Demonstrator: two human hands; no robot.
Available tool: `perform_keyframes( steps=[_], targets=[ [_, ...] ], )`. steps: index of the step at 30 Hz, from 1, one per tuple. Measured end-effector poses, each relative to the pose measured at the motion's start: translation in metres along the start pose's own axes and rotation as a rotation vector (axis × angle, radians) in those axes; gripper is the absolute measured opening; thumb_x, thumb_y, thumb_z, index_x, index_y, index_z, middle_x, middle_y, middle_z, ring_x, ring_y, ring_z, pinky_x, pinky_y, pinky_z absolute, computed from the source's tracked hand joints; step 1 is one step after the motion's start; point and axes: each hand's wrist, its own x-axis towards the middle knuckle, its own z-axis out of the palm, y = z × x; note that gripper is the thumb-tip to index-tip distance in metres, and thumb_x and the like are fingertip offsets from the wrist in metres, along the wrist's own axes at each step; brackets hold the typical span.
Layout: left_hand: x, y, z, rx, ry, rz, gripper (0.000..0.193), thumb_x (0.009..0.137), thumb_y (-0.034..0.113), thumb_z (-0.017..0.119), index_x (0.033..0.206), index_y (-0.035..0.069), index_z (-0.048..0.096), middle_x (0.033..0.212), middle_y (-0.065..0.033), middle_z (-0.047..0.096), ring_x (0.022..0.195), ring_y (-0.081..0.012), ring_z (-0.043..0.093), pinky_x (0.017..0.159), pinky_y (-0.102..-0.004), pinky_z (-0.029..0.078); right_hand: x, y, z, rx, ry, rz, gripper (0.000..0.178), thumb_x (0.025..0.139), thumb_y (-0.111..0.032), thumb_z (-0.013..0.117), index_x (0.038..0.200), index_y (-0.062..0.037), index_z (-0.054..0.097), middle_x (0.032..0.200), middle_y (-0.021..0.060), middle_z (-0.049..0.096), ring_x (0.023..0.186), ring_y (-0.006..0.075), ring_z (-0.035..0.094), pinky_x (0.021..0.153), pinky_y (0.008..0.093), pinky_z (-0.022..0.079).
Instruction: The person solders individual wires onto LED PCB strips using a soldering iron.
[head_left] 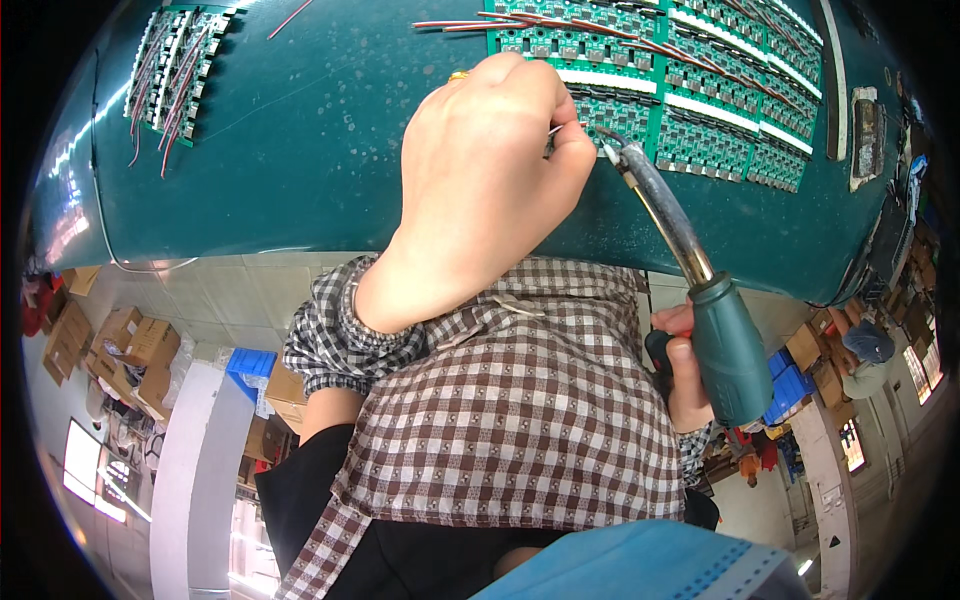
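Observation:
My left hand point(490, 150) reaches over the near left corner of a green circuit board panel point(705, 155), thumb and forefinger pinched on a thin wire point(557, 129). In my right hand point(685, 375) is a soldering iron point(728, 345) with a green handle and a trigger-like black part. Its metal shaft slants up and left, and the tip point(608, 148) is at the panel's near edge, just right of my left fingertips. Whether the tip touches the wire or a pad, I cannot tell. Several red and white wires point(660, 47) lie across the panel.
A smaller stack of boards with wires point(175, 75) lies at the far left of the green table mat point(290, 150). One loose wire point(290, 20) rests between. At the right are a metal strip point(832, 80) and a worn block in a tray point(866, 135). Cardboard boxes point(140, 345) stand beyond the table.

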Motion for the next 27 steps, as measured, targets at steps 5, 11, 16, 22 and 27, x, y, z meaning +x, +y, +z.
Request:
perform_keyframes(
  steps=[5, 11, 16, 22, 27],
  targets=[
    [-0.001, 0.0, 0.001, 0.003, -0.002, -0.004, 0.01, 0.066, 0.004, 0.066, 0.07, 0.004, 0.056, 0.067, -0.0109, 0.057, 0.062, -0.0313, 0.058, 0.058, -0.0395, 0.047, 0.006, -0.018, 0.014, 0.021, 0.103, 0.126, 0.03, 0.084, -0.022, 0.064, 0.097, 0.0051, 0.058, 0.083, 0.0116, 0.06, 0.08, 0.024, 0.061, 0.084, 0.0411, 0.047],
    [-0.001, 0.0, 0.001, 0.008, 0.002, -0.011, 0.011, 0.066, 0.004, 0.066, 0.071, 0.005, 0.057, 0.068, -0.0106, 0.057, 0.063, -0.0311, 0.058, 0.059, -0.0395, 0.047, 0.006, -0.016, 0.014, 0.005, 0.099, 0.109, 0.03, 0.084, -0.022, 0.064, 0.096, 0.0053, 0.058, 0.082, 0.0114, 0.06, 0.08, 0.0241, 0.061, 0.084, 0.0409, 0.047],
    [-0.001, 0.0, -0.001, -0.016, 0.017, -0.015, 0.011, 0.068, 0.003, 0.068, 0.072, 0.006, 0.058, 0.062, -0.0029, 0.047, 0.054, -0.0172, 0.049, 0.05, -0.03, 0.04, 0.006, -0.017, 0.012, -0.012, 0.077, 0.108, 0.029, 0.084, -0.022, 0.063, 0.094, 0.0049, 0.058, 0.082, 0.0113, 0.059, 0.08, 0.024, 0.061, 0.083, 0.0409, 0.048],
    [-0.002, -0.001, 0.001, -0.006, 0.025, -0.01, 0.012, 0.067, 0.003, 0.069, 0.072, 0.007, 0.059, 0.062, -0.0023, 0.047, 0.054, -0.017, 0.049, 0.05, -0.03, 0.04, 0.007, -0.017, 0.013, -0.008, 0.082, 0.1, 0.027, 0.085, -0.022, 0.063, 0.091, 0.0037, 0.058, 0.081, 0.0112, 0.06, 0.08, 0.024, 0.062, 0.09, 0.0424, 0.045],
    [-0.003, 0.001, 0.001, 0.022, 0.015, -0.003, 0.013, 0.065, 0.005, 0.068, 0.071, 0.006, 0.056, 0.068, -0.0091, 0.057, 0.063, -0.0294, 0.058, 0.059, -0.0385, 0.047, 0.006, -0.015, 0.015, -0.008, 0.114, 0.098, 0.026, 0.084, -0.022, 0.064, 0.09, 0.0034, 0.059, 0.08, 0.011, 0.06, 0.079, 0.0242, 0.062, 0.092, 0.0431, 0.043]
  ],
)
